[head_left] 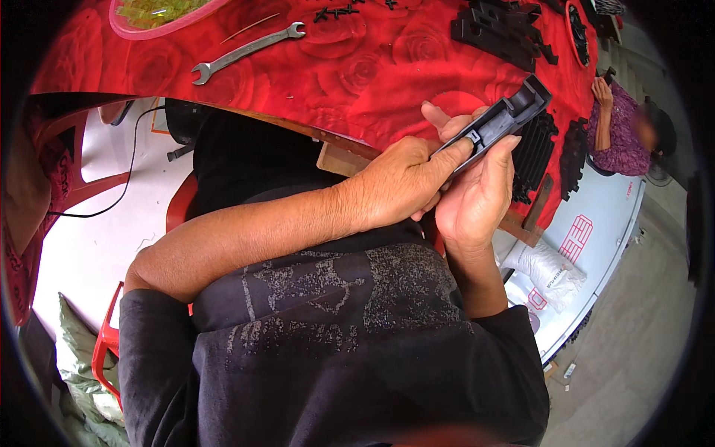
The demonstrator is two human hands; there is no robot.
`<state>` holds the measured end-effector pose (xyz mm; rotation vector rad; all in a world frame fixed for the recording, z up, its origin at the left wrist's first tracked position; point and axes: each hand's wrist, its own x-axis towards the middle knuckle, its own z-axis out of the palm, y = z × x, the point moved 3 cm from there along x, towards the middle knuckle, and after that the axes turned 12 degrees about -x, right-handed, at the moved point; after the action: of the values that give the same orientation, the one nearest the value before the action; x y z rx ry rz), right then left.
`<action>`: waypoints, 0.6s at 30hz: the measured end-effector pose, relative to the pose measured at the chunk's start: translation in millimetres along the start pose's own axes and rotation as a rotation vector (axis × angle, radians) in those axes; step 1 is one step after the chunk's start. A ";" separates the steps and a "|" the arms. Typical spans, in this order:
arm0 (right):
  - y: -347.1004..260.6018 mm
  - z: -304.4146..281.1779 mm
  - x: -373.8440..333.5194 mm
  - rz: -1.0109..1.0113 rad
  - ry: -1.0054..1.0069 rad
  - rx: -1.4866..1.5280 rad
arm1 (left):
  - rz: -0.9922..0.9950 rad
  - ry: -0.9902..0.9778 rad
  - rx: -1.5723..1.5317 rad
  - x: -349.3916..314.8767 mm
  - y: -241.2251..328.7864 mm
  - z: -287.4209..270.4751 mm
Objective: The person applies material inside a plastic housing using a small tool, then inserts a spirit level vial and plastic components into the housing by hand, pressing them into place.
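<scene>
A long, hollow black plastic part [514,112] is held tilted over the near edge of the red table, its far end pointing up and to the right. My left hand [402,182] grips its near end, the thumb pressing into the channel beside a small light-coloured detail [474,137] too small to name. Beneath and along the right side, my right hand [477,197] cradles the same part with its fingers against it. Some fingertips are hidden behind the part.
On the rose-patterned red cloth [357,74] lie an open-ended wrench [249,52], small black pieces [337,13] and stacked black plastic parts [495,33]. A pink-rimmed basket [149,33] holds yellowish clear pieces. Ribbed black parts [535,160] lie right of my hands. Another person [622,130] sits far right.
</scene>
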<state>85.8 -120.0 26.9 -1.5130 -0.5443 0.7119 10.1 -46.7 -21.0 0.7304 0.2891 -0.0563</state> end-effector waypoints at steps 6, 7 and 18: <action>-0.3 2.4 -4.6 -0.011 -0.006 -0.018 | -0.052 0.023 0.044 -4.0 5.2 1.3; -0.8 4.0 -5.2 -0.018 -0.013 -0.029 | -0.053 0.022 0.046 -4.6 5.7 1.5; -2.6 11.7 -10.0 -0.032 -0.011 -0.086 | -0.127 0.010 -0.001 -12.5 12.4 2.6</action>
<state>70.7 -118.7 30.6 -1.5771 -0.6127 0.6796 0.6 -39.8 -7.6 0.7108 0.3448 -0.1726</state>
